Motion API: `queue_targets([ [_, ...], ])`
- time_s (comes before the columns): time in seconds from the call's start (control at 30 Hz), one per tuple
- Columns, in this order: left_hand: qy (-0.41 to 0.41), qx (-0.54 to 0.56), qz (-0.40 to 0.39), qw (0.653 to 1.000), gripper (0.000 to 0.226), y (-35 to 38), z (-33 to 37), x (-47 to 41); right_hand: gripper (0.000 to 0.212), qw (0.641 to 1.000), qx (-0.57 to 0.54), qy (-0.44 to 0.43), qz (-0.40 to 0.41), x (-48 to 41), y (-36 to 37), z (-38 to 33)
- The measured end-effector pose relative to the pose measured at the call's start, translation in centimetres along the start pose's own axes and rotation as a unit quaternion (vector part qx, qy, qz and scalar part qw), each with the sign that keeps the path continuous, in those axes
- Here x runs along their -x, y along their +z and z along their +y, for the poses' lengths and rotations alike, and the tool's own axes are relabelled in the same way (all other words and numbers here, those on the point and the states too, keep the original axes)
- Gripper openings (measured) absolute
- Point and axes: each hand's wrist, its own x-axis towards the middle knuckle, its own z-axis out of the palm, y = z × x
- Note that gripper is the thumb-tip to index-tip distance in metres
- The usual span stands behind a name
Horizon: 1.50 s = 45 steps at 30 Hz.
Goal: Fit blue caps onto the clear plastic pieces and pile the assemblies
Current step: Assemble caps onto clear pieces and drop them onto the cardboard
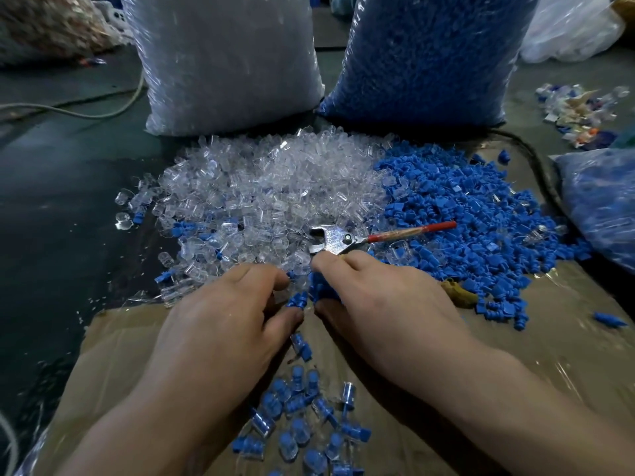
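Assemblies (302, 424) pile nearest, and just beyond them the left hand (220, 321) pinches a cap (298, 301) beside the caps (321, 291) gripped in the right hand (388, 304) (count unclear), with clear pieces (261, 190) just farther, nearer the left hand.

Two upright far sacks (226, 63) (429, 56), two loose heaps (268, 187) (464, 214), one pair of pliers (335, 239), two hands (220, 324) (385, 304), one near pile of assemblies (302, 417)

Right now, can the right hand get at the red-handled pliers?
Probably yes. The pliers lie uncovered on the clear pieces, just beyond the right hand, though its fingers look curled on blue caps.
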Motion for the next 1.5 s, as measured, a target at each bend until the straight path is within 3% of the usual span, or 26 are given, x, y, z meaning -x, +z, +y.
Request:
queue_targets([
  [0.13,0.011,0.018,0.012,1.0,0.026,0.0,-0.3,0.2,0.039,0.998,-0.062,0.016,-0.021,1.1,-0.9,0.2],
  [0.37,-0.017,0.045,0.017,0.999,0.021,0.0,-0.4,0.4,0.005,0.995,-0.027,0.014,-0.09,1.6,-1.5,1.2],
  [0.7,-0.053,0.027,0.029,0.998,0.013,-0.2,-0.3,0.4,0.008,0.99,-0.063,0.041,-0.117,1.6,-2.2,1.6],
  [0.9,-0.03,0.029,0.03,0.999,0.013,-0.3,-0.3,0.5,0.013,0.986,-0.079,0.003,-0.15,1.6,-2.7,1.1],
  [1.17,-0.022,0.033,0.015,0.999,0.017,-0.3,-0.7,0.5,0.007,0.985,-0.163,0.002,-0.059,2.0,-2.8,0.9],
  [1.33,-0.015,0.026,0.018,0.999,0.017,-0.3,-0.8,0.4,0.006,0.971,-0.23,-0.055,-0.045,1.6,-2.1,-0.1],
  [1.5,-0.005,0.024,0.023,0.999,0.02,-0.4,-0.9,0.4,0.004,0.961,-0.272,-0.039,-0.001,1.2,-1.3,0.0],
])
